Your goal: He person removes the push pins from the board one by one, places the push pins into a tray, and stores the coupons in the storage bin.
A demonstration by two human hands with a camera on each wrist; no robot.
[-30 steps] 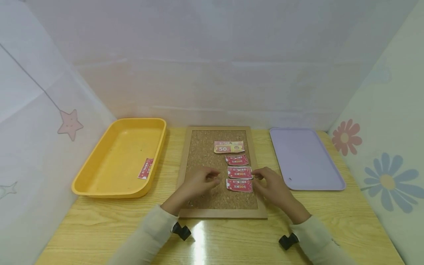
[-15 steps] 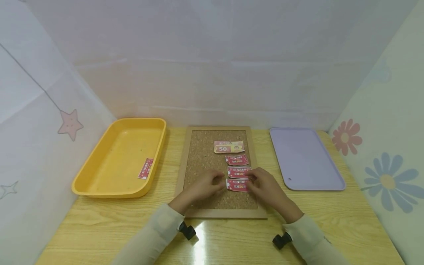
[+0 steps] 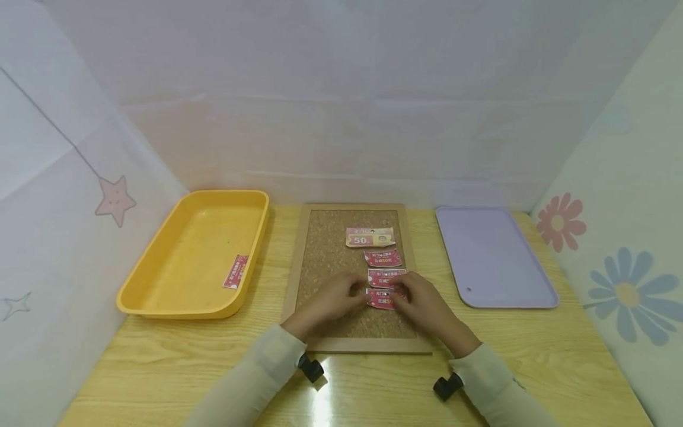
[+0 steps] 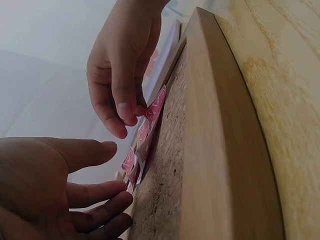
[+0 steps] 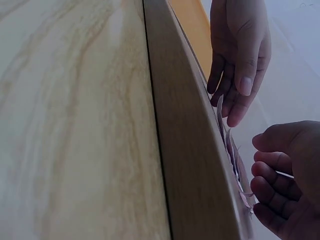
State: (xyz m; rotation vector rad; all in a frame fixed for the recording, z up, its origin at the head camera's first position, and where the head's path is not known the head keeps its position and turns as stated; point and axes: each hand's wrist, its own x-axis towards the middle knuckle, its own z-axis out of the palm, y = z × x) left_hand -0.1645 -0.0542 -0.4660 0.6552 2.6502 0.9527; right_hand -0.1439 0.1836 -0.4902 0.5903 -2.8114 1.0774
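Observation:
Several red coupons are fixed to a cork board [image 3: 331,237] in a column, each with a small pin-like dot near its top. The lowest coupon [image 3: 377,298] and the red coupon [image 3: 376,277] above it lie between my hands. My left hand [image 3: 335,298] is at their left ends, thumb and fingers apart in the left wrist view. My right hand [image 3: 427,305] covers their right ends, its fingers loosely bent; one fingertip seems to touch a coupon edge in the left wrist view. Higher up are a smaller red coupon [image 3: 382,258] and a pink-and-yellow coupon [image 3: 370,237].
To the left stands a yellow tray [image 3: 197,237] with one red coupon [image 3: 235,271] inside. A flat lilac tray [image 3: 493,255] with a tiny dark object [image 3: 469,289] lies at the right. Wood-grain table [image 3: 160,367] surrounds them, with pale cloth [image 3: 347,118] behind.
My right hand has moved left from the coupons' edge to over their right ends. My left hand has shifted slightly right towards their left ends. The coupons look unmoved.

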